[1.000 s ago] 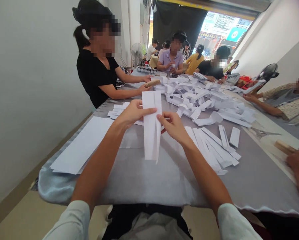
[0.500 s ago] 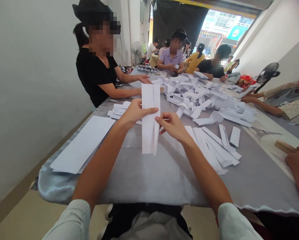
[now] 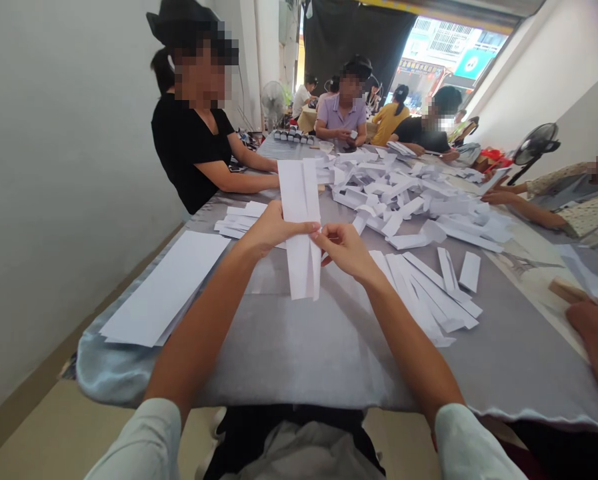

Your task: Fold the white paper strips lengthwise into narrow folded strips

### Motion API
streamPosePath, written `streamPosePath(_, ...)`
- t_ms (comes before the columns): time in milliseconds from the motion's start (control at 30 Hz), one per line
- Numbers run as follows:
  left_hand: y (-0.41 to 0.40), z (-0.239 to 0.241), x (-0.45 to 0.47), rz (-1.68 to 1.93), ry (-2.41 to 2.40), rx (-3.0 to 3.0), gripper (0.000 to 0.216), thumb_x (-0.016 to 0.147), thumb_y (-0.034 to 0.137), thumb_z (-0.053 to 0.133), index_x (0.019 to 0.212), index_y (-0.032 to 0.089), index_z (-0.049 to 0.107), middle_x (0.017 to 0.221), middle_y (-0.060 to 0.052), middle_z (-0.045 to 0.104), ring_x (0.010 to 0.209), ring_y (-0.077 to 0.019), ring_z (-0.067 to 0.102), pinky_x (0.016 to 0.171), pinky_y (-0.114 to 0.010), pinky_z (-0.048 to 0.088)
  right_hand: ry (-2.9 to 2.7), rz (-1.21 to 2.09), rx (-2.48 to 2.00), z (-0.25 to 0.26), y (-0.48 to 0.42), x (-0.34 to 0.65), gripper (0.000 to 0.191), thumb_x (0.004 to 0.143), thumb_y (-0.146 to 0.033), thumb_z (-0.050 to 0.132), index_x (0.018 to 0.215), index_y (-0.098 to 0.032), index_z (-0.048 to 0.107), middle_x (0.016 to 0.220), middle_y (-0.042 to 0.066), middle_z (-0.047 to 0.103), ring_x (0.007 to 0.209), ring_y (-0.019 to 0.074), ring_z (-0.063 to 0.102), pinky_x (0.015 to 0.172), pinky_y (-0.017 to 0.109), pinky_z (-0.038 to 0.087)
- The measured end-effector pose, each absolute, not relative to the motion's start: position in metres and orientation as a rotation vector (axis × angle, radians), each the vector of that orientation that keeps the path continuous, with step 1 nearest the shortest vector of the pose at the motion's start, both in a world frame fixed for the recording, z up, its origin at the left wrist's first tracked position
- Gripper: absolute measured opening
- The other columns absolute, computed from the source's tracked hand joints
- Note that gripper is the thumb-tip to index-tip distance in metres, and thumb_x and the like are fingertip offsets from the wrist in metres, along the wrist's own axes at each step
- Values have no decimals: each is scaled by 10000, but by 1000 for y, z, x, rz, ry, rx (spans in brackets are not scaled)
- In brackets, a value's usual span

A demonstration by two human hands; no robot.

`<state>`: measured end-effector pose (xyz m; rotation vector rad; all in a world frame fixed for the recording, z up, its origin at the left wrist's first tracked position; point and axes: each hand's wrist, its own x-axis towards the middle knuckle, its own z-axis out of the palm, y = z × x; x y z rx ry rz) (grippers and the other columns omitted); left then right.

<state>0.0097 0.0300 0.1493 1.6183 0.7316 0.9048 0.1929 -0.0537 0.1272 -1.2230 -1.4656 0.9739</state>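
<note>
A white folded paper strip (image 3: 299, 193) is held upright above the table, with a lengthwise crease and a flap along its right side. My left hand (image 3: 273, 230) grips its left edge, the thumb lying across the front and the fingers behind, partly hidden. At the right edge, my right hand (image 3: 346, 252) pinches the flap between thumb and forefinger, close to the left thumb tip. Flat white sheets (image 3: 166, 283) are stacked by my left forearm. Folded paper strips (image 3: 429, 287) lie fanned out to the right of my right hand.
A big heap of folded papers (image 3: 389, 187) covers the table's middle. More strips (image 3: 239, 219) lie beyond my left hand. A person in black (image 3: 193, 147) is at the left side; other people sit around the grey-clothed table (image 3: 299, 360). A black fan (image 3: 536, 143) stands at right.
The paper strip has tilted, its top leaning left and its lower end shifting right and up. My right thumb now meets the left thumb tip. The person in black has drawn a hand back.
</note>
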Motion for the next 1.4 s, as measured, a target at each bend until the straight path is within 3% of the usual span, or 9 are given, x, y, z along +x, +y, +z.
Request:
streamPosePath(233, 29, 151, 12, 1075, 829, 1553, 507, 653, 388, 979, 1056, 149, 784, 1104, -116, 810, 1011, -315, 758, 776, -344, 599, -1542, 1082, -1264, 128, -54, 197, 571, 895, -719, 765, 740, -194, 602, 743, 32, 671, 686, 155, 688, 542, 240, 619)
streamPosePath(367, 28, 149, 17, 1182, 854, 1492, 465, 650, 387, 977, 990, 137, 782, 1097, -128, 811, 991, -307, 761, 758, -342, 601, -1509, 1043, -1229, 126, -53, 197, 600, 848, -733, 804, 701, -202, 567, 719, 20, 653, 659, 147, 665, 547, 249, 626)
streamPosePath(567, 28, 147, 17, 991, 790, 1556, 400, 672, 405, 959, 934, 155, 789, 1025, -121, 812, 904, -288, 757, 709, -345, 594, -1432, 907, -1225, 123, -50, 196, 589, 857, -764, 771, 761, -204, 614, 746, 29, 687, 663, 153, 678, 549, 254, 627)
streamPosePath(833, 36, 146, 14, 1220, 823, 1477, 431, 656, 397, 965, 960, 151, 784, 1062, -113, 821, 957, -293, 765, 742, -351, 620, -1638, 1223, -1287, 122, -52, 199, 590, 889, -718, 776, 691, -199, 577, 676, 28, 666, 636, 160, 707, 564, 259, 632)
streamPosePath(1000, 38, 150, 3, 1012, 810, 1558, 469, 671, 440, 970, 1004, 158, 799, 1064, -126, 823, 952, -302, 767, 721, -349, 612, -1640, 1181, -1253, 119, -51, 196, 642, 870, -775, 754, 653, -198, 574, 625, 18, 645, 611, 154, 706, 588, 255, 632)
streamPosePath(1233, 36, 154, 0, 1054, 843, 1610, 445, 675, 416, 967, 1005, 161, 813, 1060, -127, 818, 927, -298, 759, 701, -338, 593, -1596, 1226, -1238, 118, -52, 193, 623, 869, -775, 758, 718, -180, 650, 771, 64, 751, 643, 145, 713, 564, 239, 627)
streamPosePath(1400, 34, 152, 4, 1000, 811, 1643, 355, 706, 386, 932, 945, 163, 795, 971, -100, 800, 840, -249, 725, 669, -307, 547, -1598, 1257, -1263, 119, -52, 193, 574, 821, -700, 855, 726, -169, 658, 802, 79, 772, 650, 145, 721, 544, 224, 603)
